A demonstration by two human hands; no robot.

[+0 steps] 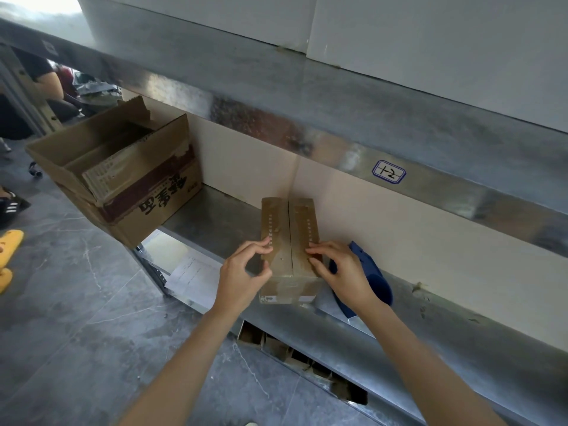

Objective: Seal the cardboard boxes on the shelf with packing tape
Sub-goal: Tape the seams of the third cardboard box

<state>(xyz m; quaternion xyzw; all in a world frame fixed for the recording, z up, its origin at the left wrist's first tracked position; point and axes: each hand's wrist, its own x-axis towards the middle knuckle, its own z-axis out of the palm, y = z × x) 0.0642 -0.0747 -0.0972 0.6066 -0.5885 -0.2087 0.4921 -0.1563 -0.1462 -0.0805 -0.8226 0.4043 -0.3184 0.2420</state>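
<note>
Cardboard: one small box [289,238], two hands [244,272] [345,272]

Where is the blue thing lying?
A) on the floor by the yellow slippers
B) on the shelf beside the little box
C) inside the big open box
B: the blue thing lies on the shelf just right of the little box, partly behind the right hand.

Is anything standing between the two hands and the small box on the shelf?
Nothing visible does. The left hand and the right hand hold the small box at its top flaps; the blue object lies to its right.
</note>
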